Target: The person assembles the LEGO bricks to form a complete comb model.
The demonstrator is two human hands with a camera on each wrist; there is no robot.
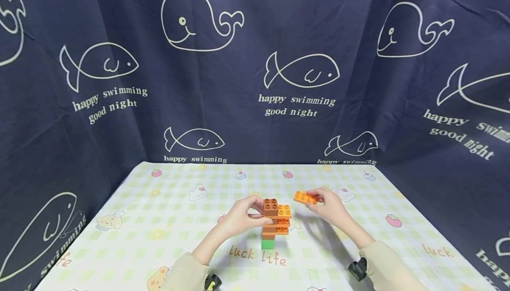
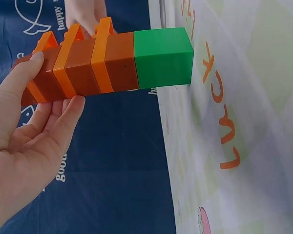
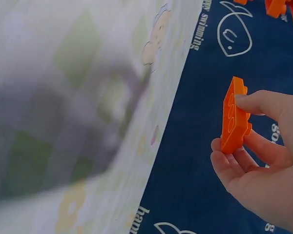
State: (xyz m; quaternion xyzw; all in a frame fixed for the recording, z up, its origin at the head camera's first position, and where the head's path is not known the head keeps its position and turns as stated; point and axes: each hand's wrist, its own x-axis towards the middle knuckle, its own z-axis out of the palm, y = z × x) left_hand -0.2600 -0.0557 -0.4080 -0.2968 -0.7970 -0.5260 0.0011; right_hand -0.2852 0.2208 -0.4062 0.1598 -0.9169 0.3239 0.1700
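A tower of toy building bricks (image 2: pixel 83 68) stands upright on the table. Its base is a green brick (image 1: pixel 268 244), with brown bricks and flat orange bricks alternating above. The orange ones jut out to the right, and a brown brick (image 1: pixel 270 207) caps the stack. My left hand (image 1: pixel 240 217) grips the tower's upper part from the left, thumb on one face and fingertips on another. To the right of the tower, above the table, my right hand (image 1: pixel 330 207) pinches a flat orange brick (image 3: pixel 235 117) by its outer end. In the head view its studs face up; it is apart from the tower.
A pale checked cloth (image 1: pixel 167 211) with cartoon prints and lettering covers the table (image 1: pixel 350 173). Dark blue curtains (image 1: pixel 247 118) with white fish and whale drawings hang behind and at both sides. Each wrist carries a small black device (image 1: pixel 357 269).
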